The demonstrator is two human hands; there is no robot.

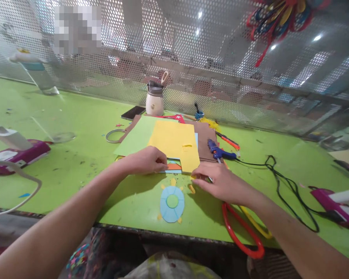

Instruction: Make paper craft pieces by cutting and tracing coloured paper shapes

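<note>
A paper turtle (172, 200), with a light blue shell, a green centre and yellow head and feet, lies flat near the table's front edge. Behind it, a yellow paper sheet (174, 135) with a cut-out corner rests on a light green sheet (136, 133). My left hand (149, 161) is closed, its fingertips pressed together at the front edge of the sheets, beside an orange piece (173, 166). My right hand (218, 180) is closed, thumb and forefinger at a small yellow paper scrap by the sheet's corner. Red-and-yellow-handled scissors (241, 236) lie partly under that hand.
A blue glue gun (221, 150) with a black cord lies right of the papers, near a red cutter knife (228, 140). A bottle (154, 99) and a phone (133, 112) stand behind. Purple power strips (337, 205) sit at both sides. A perforated screen closes the back.
</note>
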